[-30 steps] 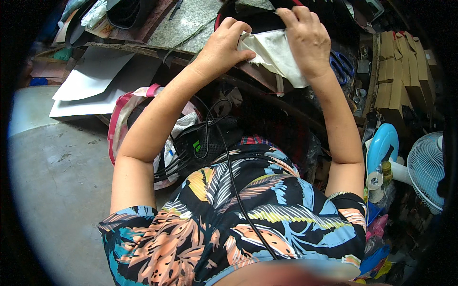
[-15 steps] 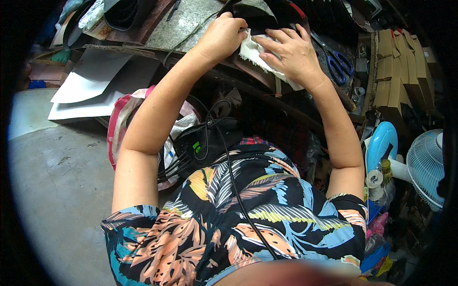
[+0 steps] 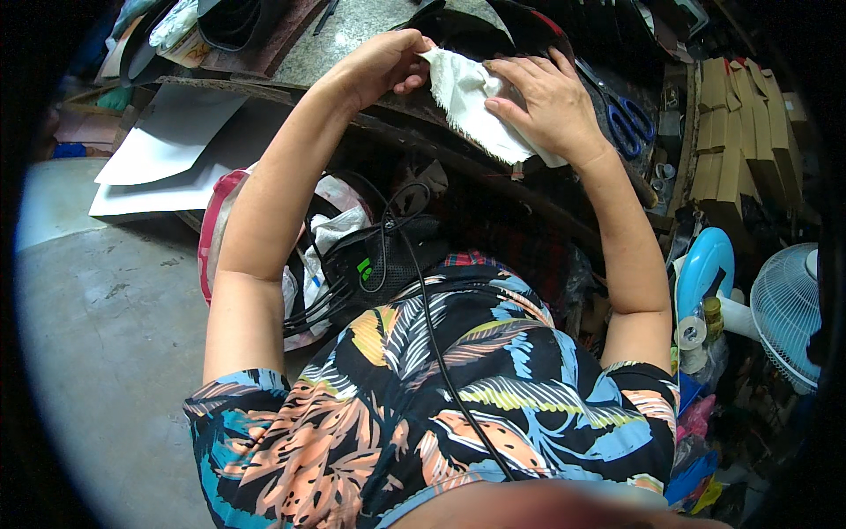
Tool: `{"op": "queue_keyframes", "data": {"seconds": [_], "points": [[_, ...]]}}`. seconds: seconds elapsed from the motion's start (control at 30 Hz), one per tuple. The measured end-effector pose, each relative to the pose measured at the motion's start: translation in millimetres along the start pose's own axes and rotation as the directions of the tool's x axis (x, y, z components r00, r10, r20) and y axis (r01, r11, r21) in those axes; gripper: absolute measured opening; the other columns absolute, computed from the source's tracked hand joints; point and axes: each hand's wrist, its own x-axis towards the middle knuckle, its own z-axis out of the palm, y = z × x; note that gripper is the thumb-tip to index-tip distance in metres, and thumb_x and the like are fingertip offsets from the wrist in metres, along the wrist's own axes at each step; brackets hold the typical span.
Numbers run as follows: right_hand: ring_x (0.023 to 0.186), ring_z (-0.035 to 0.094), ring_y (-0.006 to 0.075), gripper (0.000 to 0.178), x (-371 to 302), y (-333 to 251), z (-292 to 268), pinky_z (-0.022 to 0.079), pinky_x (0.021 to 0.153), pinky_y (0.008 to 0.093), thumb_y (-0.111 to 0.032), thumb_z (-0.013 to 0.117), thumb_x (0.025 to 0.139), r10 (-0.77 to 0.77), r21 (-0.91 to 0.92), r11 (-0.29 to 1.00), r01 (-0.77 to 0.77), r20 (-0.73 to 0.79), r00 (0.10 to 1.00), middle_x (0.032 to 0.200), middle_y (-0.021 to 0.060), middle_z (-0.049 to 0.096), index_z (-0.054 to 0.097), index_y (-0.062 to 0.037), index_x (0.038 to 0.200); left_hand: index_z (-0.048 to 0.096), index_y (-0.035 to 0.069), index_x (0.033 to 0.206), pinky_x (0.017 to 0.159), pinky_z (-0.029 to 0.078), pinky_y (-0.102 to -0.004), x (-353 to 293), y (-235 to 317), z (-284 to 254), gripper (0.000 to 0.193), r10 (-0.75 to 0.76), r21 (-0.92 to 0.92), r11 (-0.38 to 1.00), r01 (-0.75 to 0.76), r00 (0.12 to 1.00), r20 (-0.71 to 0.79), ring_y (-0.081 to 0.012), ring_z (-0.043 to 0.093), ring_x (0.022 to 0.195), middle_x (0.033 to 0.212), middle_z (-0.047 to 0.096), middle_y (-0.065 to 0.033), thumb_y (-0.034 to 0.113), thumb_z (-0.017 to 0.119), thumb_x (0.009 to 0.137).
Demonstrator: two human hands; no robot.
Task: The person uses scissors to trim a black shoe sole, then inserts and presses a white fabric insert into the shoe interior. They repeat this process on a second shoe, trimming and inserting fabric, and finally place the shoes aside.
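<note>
A white cloth (image 3: 471,106) with a frayed edge hangs over the near edge of the workbench. At its upper left corner, my left hand (image 3: 385,69) pinches the cloth between thumb and fingertips. My right hand (image 3: 551,104) lies over the cloth's right part, its fingers stretched out and the thumb apart from them. Beyond both hands are dark curved pieces (image 3: 467,26), one partly covered by the cloth. Scissors with blue handles (image 3: 629,128) lie to the right of my right hand.
White sheets (image 3: 167,145) stick out below the bench's left side, near a pink-edged bag (image 3: 211,234). Black cables (image 3: 423,300) run down my front. Flat cardboard pieces (image 3: 727,132) stand at the right, above a fan (image 3: 784,304) and a blue round object (image 3: 707,264).
My left hand has moved left and slightly nearer, drawing the cloth's corner with it. More of the cloth now shows between my hands. My right hand has shifted only slightly.
</note>
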Motion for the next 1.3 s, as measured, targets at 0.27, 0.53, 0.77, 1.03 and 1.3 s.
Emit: {"op": "queue_keyframes", "data": {"seconds": [0.27,0.53,0.77,1.03,1.3], "points": [[0.121,0.06,0.0209,0.037,7,7,-4,0.029,0.118,0.0465,-0.04,0.045,0.102,0.036,0.165,0.984,-0.059,0.136,0.99,0.122,0.0044,0.069,0.069,-0.0215,0.123,0.059,0.007,0.1,0.048,0.044,-0.0199,0,-6,20,0.013,0.066,-0.077,0.994,-0.074,0.993,-0.096,-0.0093,0.06,0.064,0.086,0.062,-0.0015,0.018,0.06,0.094],[0.123,0.059,0.0212,0.037,10,14,-5,0.029,0.119,0.0444,-0.04,0.046,0.101,0.069,0.106,0.99,-0.089,0.177,0.982,0.122,0.0047,0.07,0.07,-0.0209,0.121,0.055,0.011,0.104,0.065,0.05,-0.0345,-11,2,16,0.018,0.299,0.685,0.704,-0.185,0.953,-0.05,-0.0215,0.06,0.069,0.076,0.06,-0.0063,0.016,0.059,0.087],[0.124,0.058,0.019,0.034,-1,5,-1,0.03,0.118,0.0451,-0.038,0.06,0.095,-0.009,-0.076,0.997,0.016,0.102,0.995,0.128,0.0024,0.067,0.066,-0.026,0.127,0.053,0.015,0.112,0.075,0.051,-0.0506,-22,-13,33,0.026,0.476,0.97,0.241,-0.023,0.874,-0.097,-0.0401,0.068,0.084,0.084,0.068,-0.0172,0.02,0.058,0.087],[0.12,0.061,0.0211,0.046,10,-16,-14,0.029,0.118,0.0517,-0.02,0.054,0.093,0.035,-0.127,0.992,-0.004,0.236,0.971,0.13,0.0052,0.064,0.058,-0.0331,0.137,0.059,0.006,0.115,0.069,0.046,-0.027,-28,-24,3,0.019,0.492,0.62,0.694,-0.366,0.87,-0.037,-0.0109,0.053,0.075,0.082,0.059,-0.0031,0.01,0.058,0.096],[0.122,0.059,0.024,0.04,17,-32,-13,0.027,0.117,0.0546,-0.019,0.061,0.089,-0.064,-0.2,0.976,0.082,0.094,0.993,0.128,0.0088,0.065,0.065,-0.0207,0.128,0.064,0.011,0.099,0.072,0.057,-0.0417,-34,-18,26,0.021,0.702,0.981,0.096,-0.167,0.71,0.052,-0.031,0.069,0.084,0.091,0.065,-0.0088,0.028,0.069,0.087]]}}
